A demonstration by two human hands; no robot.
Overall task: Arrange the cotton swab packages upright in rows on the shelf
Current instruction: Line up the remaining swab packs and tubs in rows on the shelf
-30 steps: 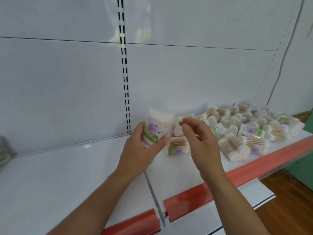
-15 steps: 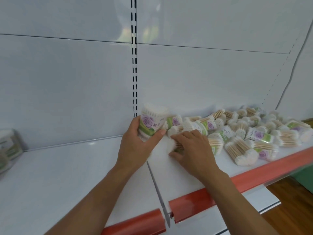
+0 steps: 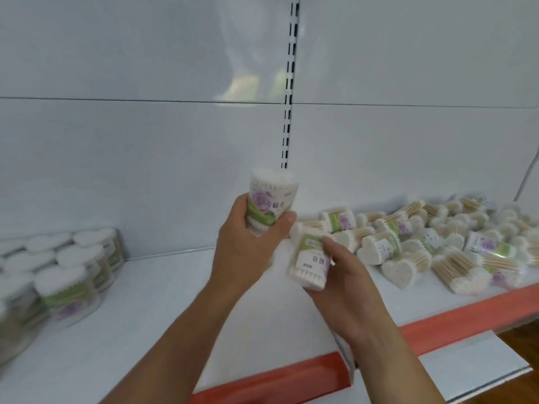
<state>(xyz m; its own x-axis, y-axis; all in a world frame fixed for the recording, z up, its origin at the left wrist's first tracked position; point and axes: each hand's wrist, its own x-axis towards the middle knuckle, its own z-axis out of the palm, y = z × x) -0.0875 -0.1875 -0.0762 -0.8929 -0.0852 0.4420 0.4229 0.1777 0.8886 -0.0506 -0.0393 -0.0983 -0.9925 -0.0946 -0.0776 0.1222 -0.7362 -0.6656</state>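
The task is partly done, judging by how the packages are lying. At the left end of the shelf [image 3: 163,322] a block of standing packages [image 3: 70,284] is already forming rows, heart-shaped tops facing up. At the right end a loose pile [image 3: 437,237] is lying on its sides, running from the back edge toward the red strip [image 3: 455,325] along the front edge. That pile is the larger share, so most of the work is probably left.

The left hand [image 3: 245,246] is curling its fingers and thumb around one upright package [image 3: 271,205], holding it above the middle of the shelf near the back edge. The right hand [image 3: 350,290] is gripping a second package [image 3: 309,263], tilted and upside down by its label, just beside the left thumb and at the pile's left edge.

Counting: two packages are in the hands. At least seven are standing at the left, though blur and the frame edge are hiding more. The pile is holding roughly twenty or more; an exact count cannot be made.
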